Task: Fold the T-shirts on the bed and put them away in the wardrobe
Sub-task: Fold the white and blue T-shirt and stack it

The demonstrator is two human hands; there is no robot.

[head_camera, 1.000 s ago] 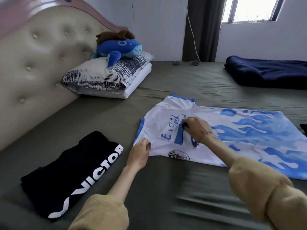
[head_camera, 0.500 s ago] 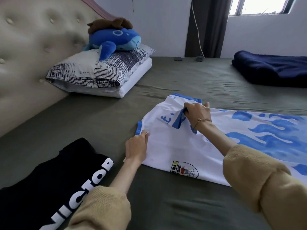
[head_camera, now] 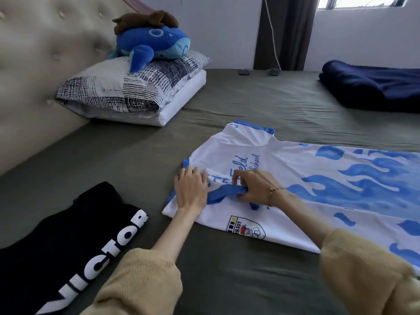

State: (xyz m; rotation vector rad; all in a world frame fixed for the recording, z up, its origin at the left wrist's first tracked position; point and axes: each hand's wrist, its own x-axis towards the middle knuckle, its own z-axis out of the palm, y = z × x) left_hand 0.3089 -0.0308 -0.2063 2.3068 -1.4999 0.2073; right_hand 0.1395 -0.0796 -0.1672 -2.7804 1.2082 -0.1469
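Note:
A white T-shirt with blue flame print (head_camera: 302, 176) lies spread on the green bed sheet (head_camera: 227, 276), its collar end toward the headboard. My right hand (head_camera: 254, 188) pinches the blue collar band near the shirt's middle. My left hand (head_camera: 191, 189) lies flat on the white fabric at the shirt's near left corner, fingers straight. A folded black T-shirt with white "VICTOR" lettering (head_camera: 75, 242) lies on the sheet at the lower left, apart from both hands.
Two stacked pillows (head_camera: 127, 92) with a blue plush toy (head_camera: 152, 46) sit against the padded headboard (head_camera: 34, 71). A folded navy blanket (head_camera: 372, 87) lies at the far right. Dark curtain (head_camera: 286, 30) and window are behind the bed.
My right hand has pulled the blue collar band back toward me and down the shirt. My left hand slid further onto the fabric. The camera moved closer.

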